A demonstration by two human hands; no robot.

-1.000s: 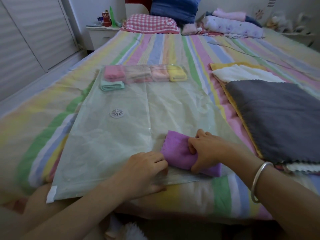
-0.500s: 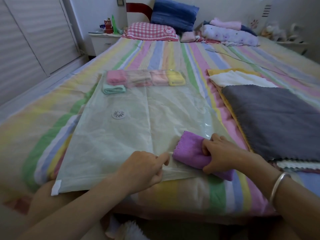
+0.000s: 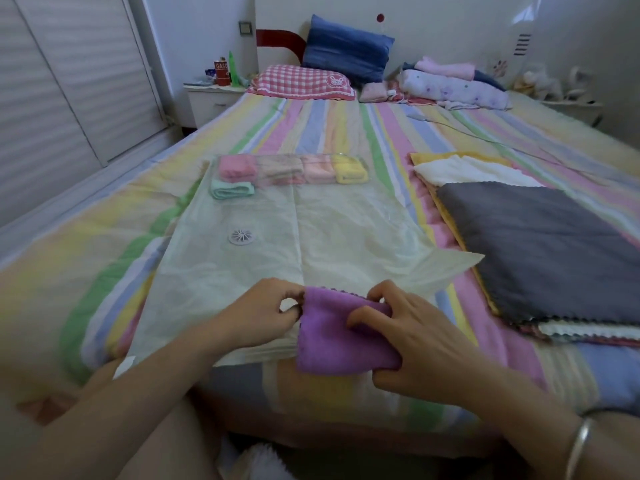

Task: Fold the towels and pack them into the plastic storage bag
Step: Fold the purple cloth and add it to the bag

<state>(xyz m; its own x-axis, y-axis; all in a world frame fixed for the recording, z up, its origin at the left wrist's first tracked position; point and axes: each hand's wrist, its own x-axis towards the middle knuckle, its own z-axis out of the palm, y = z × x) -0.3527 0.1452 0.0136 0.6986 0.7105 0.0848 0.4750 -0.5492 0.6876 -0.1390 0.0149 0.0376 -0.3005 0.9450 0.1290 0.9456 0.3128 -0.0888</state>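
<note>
Striped bedspread (image 3: 346, 133) in pastel bands, filling a small bedroom. Nearest, at the bed's front edge: folded purple towel (image 3: 341, 336), pinched from both sides. Left hand (image 3: 258, 317) nipping the towel's upper left corner between thumb and fingertips; right hand (image 3: 412, 344) clamped over its right side, fingers curled on top, thumb beneath. Silver bangle (image 3: 578, 445) on the right wrist. Under and just beyond the grip: clear plastic storage bag (image 3: 311, 237) lying flat, its open mouth at the hands, round white valve (image 3: 242, 236) farther up and left of the grip. Right of the grip, close by: grey towel (image 3: 540, 251) spread atop a stack of unfolded ones. Well beyond the grip, at the bag's far end: folded towels inside, pink (image 3: 237, 167), pale pink (image 3: 318, 169), yellow (image 3: 350, 172), mint (image 3: 231, 189) in front. Farthest: checked pillow (image 3: 304, 81), blue cushion (image 3: 346, 51).
</note>
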